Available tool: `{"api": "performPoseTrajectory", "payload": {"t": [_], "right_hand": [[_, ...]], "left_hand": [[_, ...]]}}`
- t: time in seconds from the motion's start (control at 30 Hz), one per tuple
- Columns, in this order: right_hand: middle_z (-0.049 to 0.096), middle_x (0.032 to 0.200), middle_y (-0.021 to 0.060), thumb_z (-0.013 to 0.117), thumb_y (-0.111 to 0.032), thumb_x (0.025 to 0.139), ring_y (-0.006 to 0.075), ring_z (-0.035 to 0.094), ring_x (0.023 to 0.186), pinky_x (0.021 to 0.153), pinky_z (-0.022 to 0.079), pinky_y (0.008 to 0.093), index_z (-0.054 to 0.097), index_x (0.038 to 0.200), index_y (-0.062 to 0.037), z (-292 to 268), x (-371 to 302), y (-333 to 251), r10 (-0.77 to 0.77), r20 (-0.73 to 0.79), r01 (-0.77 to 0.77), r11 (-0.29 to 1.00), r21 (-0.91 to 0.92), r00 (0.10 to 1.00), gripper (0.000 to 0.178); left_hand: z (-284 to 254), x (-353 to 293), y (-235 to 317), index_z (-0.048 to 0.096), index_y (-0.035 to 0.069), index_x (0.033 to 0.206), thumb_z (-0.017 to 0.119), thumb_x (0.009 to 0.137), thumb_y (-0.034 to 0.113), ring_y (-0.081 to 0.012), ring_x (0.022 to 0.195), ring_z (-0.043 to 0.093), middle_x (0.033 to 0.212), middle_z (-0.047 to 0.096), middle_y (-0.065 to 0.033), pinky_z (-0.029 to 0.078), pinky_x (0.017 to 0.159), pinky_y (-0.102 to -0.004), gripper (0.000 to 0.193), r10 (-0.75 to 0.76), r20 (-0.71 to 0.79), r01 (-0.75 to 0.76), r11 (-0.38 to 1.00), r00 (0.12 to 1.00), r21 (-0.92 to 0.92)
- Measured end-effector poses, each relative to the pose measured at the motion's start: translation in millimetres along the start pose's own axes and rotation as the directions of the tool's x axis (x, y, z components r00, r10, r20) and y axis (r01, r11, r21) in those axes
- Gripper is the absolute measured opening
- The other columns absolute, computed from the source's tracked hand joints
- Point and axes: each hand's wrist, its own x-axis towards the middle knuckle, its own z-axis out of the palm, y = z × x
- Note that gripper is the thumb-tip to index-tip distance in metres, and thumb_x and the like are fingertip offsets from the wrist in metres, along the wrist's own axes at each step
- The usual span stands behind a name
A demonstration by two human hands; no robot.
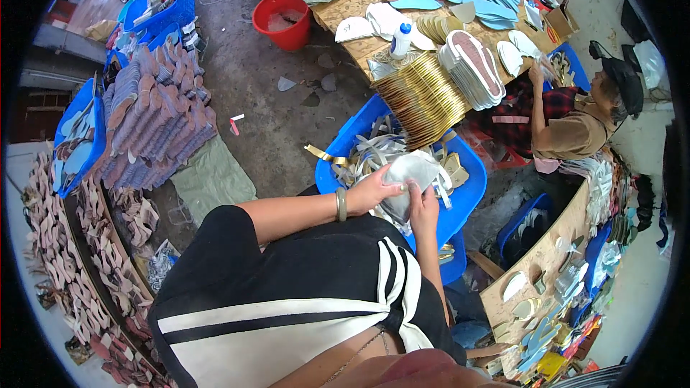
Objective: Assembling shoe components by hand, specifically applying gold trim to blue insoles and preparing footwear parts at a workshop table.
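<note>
material [414,167], pale grey, spans left fingers [392,190] and right fingers [415,195].

- Blue basin [471,197]: smooth plastic, faintly glossy
- Grey piece [413,169] above the basin: soft-looking, cloth-like, matt
- Gold strips [422,97] at the basin's far edge: shiny, metallic-looking finish
- Tabletop [338,14] beyond the basin: matt wood board
- Red bucket [292,39] beyond the basin, leftward: smooth, glossy plastic
- Floor [287,118] left of the basin: rough, matt, concrete-like
</note>
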Motion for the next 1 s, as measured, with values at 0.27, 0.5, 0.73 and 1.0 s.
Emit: {"api": "performPoseTrajectory", "payload": {"t": [0.27, 0.5, 0.73, 1.0], "right_hand": [[0.061, 0.08, 0.007, 0.054, -0.022, 0.092, 0.0099, 0.055, 0.058, 0.052, 0.044, 0.0212, 0.054, 0.115, -0.0004, -17.7, 8.5, 26.1, 0.073, -0.072, -0.06, 0.985, 0.163, 0.995, 0.032], [0.054, 0.06, -0.0015, 0.061, -0.021, 0.087, 0.0042, 0.044, 0.047, 0.043, 0.033, 0.0193, 0.064, 0.093, -0.0028, -10.2, -9.9, 45.3, 0.339, -0.009, -0.336, 0.933, 0.127, 0.941, 0.02], [0.059, 0.068, 0.0009, 0.061, -0.015, 0.086, 0.0072, 0.05, 0.058, 0.053, 0.04, 0.0227, 0.065, 0.096, -0.0003, -6.0, -22.4, 47.2, 0.303, -0.05, -0.305, 0.952, -0.037, 0.952, 0.018], [0.055, 0.063, -0.0004, 0.057, -0.019, 0.089, 0.0066, 0.048, 0.054, 0.048, 0.037, 0.0216, 0.064, 0.097, -0.0004, -6.5, -33.5, 30.5, 0.393, -0.06, -0.394, 0.919, -0.015, 0.918, 0.022]], "left_hand": [[-110.1, 53.4, 25.7, 0.047, 0.0, 0.12, 0.051, 0.087, 0.002, -0.0238, 0.099, 0.061, 0.111, 0.06, -0.012, 0.05, 0.087, -0.0376, 0.034, 0.122, -0.341, -0.216, 0.943, 0.932, -0.254], [-239.2, 157.5, 90.9, 0.051, 0.0, 0.111, 0.048, 0.079, -0.005, -0.0299, 0.091, 0.063, 0.101, 0.061, -0.0151, 0.054, 0.077, -0.0456, 0.033, 0.089, -0.614, -0.365, 0.866, 0.784, -0.341], [-252.3, 270.1, 161.5, 0.049, 0.001, 0.111, 0.054, 0.077, -0.006, -0.0288, 0.088, 0.063, 0.104, 0.059, -0.0142, 0.055, 0.066, -0.0428, 0.035, 0.273, -0.625, -0.48, 0.857, 0.732, -0.188], [-260.2, 322.9, 162.3, 0.021, 0.0, 0.139, 0.064, 0.077, 0.014, -0.0321, 0.123, 0.042, 0.128, 0.046, -0.0223, 0.04, 0.094, -0.0418, 0.076, 0.25, -0.743, -0.217, 0.966, 0.621, 0.143]]}}
